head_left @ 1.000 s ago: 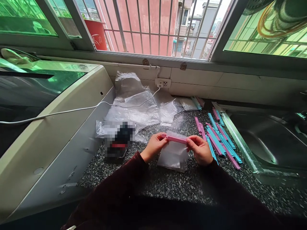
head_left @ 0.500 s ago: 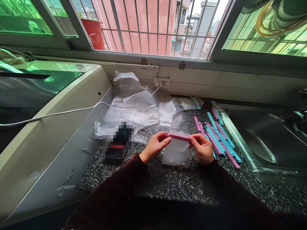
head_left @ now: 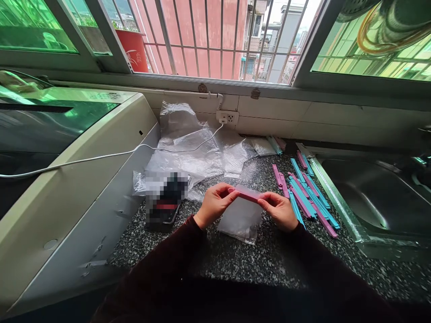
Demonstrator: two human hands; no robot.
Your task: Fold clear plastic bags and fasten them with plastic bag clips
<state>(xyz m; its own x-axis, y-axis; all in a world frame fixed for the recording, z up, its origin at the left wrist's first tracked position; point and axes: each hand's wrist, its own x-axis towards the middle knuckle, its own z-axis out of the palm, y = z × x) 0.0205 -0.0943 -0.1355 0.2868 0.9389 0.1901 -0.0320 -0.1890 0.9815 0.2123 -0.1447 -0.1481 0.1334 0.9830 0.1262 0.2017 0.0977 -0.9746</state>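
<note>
The surface [head_left: 242, 259] in front of the held bag [head_left: 240, 220] lies open. Leftward, the blurred item [head_left: 166, 197] and appliance [head_left: 111, 179] block the way; clips [head_left: 303, 192] crowd the right, bags [head_left: 195, 162] and a cable [head_left: 141, 144] the back.

No legible text, labels or numbers.

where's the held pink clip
In the head view, below and right of centre, the pink clip is between the left hand and right hand, across the clear bag near its far end.
</note>
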